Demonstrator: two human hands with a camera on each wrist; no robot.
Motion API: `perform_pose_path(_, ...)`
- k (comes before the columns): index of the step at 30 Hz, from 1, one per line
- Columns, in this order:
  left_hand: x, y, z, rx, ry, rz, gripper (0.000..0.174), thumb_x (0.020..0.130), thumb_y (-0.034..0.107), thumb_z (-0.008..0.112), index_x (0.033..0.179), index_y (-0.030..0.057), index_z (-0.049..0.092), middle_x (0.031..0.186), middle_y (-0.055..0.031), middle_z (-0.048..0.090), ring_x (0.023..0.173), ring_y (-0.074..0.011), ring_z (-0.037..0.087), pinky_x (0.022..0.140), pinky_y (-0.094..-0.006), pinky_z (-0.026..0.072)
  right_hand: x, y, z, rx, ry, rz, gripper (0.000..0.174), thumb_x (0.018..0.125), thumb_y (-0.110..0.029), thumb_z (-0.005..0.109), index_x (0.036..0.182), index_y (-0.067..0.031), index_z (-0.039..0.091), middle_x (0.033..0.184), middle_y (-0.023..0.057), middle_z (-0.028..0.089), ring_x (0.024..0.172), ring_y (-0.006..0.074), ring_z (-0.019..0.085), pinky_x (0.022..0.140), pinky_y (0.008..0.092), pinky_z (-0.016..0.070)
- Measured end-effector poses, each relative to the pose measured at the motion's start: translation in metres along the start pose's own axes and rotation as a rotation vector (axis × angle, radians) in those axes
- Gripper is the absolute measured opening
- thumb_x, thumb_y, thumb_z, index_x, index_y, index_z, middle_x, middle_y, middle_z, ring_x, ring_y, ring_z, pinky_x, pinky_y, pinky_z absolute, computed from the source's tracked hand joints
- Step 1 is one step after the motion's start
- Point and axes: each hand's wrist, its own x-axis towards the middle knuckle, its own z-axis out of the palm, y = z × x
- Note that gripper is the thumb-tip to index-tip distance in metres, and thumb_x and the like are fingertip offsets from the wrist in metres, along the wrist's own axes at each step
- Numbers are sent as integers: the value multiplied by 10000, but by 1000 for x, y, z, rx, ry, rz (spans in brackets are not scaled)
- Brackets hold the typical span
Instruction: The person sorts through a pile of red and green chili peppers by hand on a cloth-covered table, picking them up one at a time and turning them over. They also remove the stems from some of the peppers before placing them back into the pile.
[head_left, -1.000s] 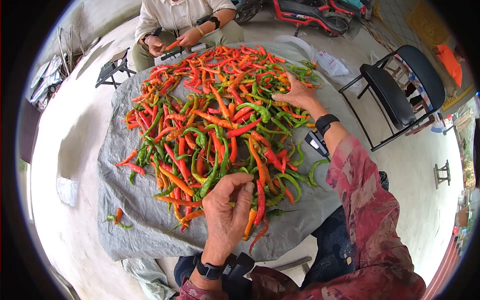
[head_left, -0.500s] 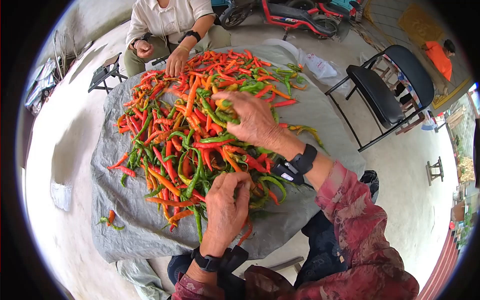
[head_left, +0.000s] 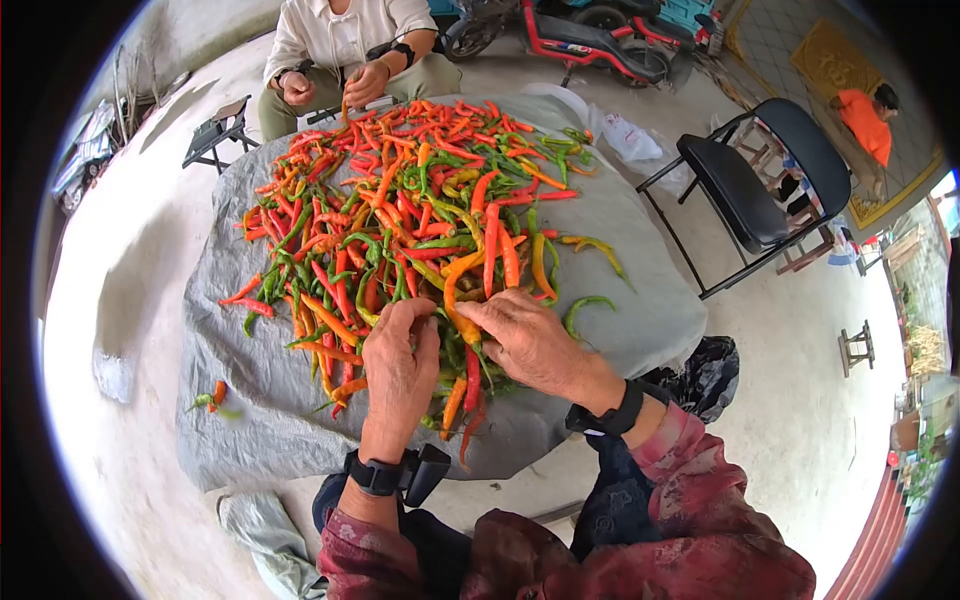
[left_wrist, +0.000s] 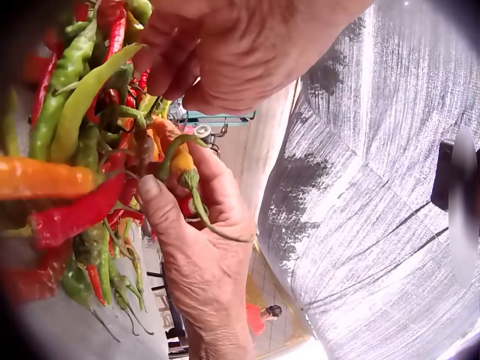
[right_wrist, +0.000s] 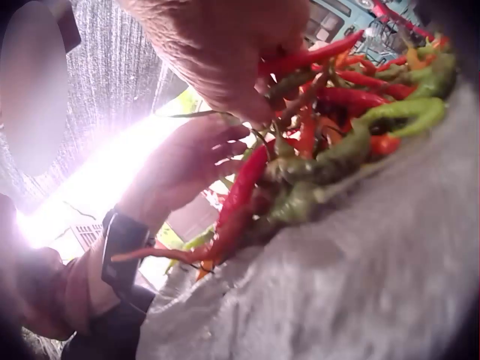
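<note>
A big heap of red, orange and green chili peppers [head_left: 330, 240] covers much of the grey cloth. My right hand [head_left: 530, 345] grips several chili peppers [left_wrist: 180, 161], orange ones among them, at the near side of the heap. Their green stems stick out past my thumb in the left wrist view. Close by on the left, my left hand [head_left: 400, 365] has bent fingers, with the thumb near the index finger. Its fingertips are right by the stems; whether they pinch anything I cannot tell. The right wrist view also has my left hand [right_wrist: 180, 169] beside the peppers.
Across the grey cloth [head_left: 240, 420] sits another person [head_left: 355, 60], both hands at the heap's far edge. A black chair [head_left: 750, 190] stands at the right, a red electric bike [head_left: 590, 45] behind. Black plastic [head_left: 705, 375] lies below the cloth's right edge.
My right hand has come from the heap's far right side, took chili peppers and brought them near my left hand. The other person reached into the heap and drew back.
</note>
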Motion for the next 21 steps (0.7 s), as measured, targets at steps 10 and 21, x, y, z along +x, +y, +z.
perform_pose_path(10,-1,0,8,71,-74,32,125,833,-25,592,955,3,599,809,-147,605,643,-269,599,597,-341,472,-18,16,-15,44,69,-101,570,682,-153,756,1217,-80,574,888,75,616,895,264,578,819,368,492)
perform_pose_path(21,-4,9,26,122,-109,60,175,863,78,636,1014,12,579,793,-123,613,642,-257,624,609,-326,496,-29,42,-19,379,382,476,218,900,-190,635,991,4,593,696,103,622,628,231,631,594,353,504)
